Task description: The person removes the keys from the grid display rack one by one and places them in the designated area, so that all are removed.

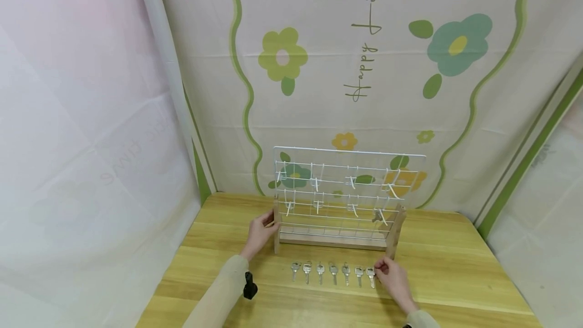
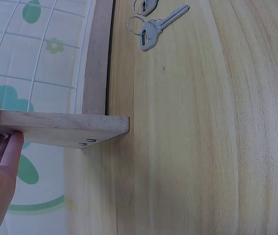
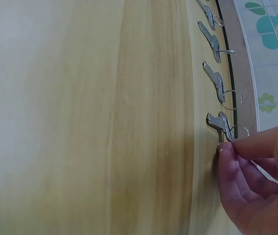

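A white wire rack [image 1: 350, 153] with several hooks stands in a wooden base, whose bottom bar [image 1: 332, 239] runs along the table. My left hand [image 1: 260, 233] grips the rack's left wooden side panel [image 2: 90, 122], thumb on one face and fingers on the other. Several silver keys with rings lie in a row before the rack; the leftmost is a key [image 2: 150, 35] seen close up. At the row's right end, my right hand [image 3: 261, 178] pinches the last key [image 3: 220, 121] near its head, between thumb and fingertips. Another key [image 1: 377, 215] hangs on the lower right hook.
The wooden table [image 1: 455, 272] extends on both sides of the rack. Behind it hangs a white curtain [image 1: 328, 115] with printed flowers, and further white cloth [image 1: 82, 140] closes off the left side. A black strap [image 1: 249, 286] is on the left wrist.
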`<state>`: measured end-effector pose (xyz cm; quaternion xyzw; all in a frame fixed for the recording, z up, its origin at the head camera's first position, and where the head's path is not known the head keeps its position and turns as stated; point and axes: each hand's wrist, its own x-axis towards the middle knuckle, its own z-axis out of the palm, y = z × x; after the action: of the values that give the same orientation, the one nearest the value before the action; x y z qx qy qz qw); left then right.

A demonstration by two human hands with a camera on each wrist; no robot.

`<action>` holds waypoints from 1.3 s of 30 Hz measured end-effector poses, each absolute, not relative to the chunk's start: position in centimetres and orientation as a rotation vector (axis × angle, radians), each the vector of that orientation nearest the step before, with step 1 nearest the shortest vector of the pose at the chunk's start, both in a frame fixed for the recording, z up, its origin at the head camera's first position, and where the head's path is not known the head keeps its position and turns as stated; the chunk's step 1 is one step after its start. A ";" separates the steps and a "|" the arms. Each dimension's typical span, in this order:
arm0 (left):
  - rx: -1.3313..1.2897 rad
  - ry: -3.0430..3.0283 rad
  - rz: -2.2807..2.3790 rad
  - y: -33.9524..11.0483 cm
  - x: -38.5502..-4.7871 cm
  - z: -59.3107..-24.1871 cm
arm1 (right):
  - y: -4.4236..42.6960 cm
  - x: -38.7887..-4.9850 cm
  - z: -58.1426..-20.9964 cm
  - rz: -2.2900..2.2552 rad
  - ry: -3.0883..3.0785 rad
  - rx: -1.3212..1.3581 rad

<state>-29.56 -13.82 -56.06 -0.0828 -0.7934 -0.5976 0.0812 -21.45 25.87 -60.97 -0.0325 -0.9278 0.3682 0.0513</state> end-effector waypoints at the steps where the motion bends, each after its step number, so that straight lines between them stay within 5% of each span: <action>1: -0.239 -2.368 -1.791 -13.8 -29.6 -56.1 | 25.9 -21.4 -61.0 1.113 -2.825 -0.096; 20: -0.263 -2.386 -1.810 -13.6 -28.0 -53.9 | 26.3 -21.6 -59.0 1.199 -2.735 -0.083; 39: -0.226 -2.373 -1.803 -13.8 -29.7 -56.3 | 25.9 -25.0 -50.1 1.042 -2.415 0.043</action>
<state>-29.73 -13.80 -56.25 -0.0752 -0.7916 -0.6016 0.0763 -25.02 25.94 -50.08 0.0159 -0.8883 0.3833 0.2527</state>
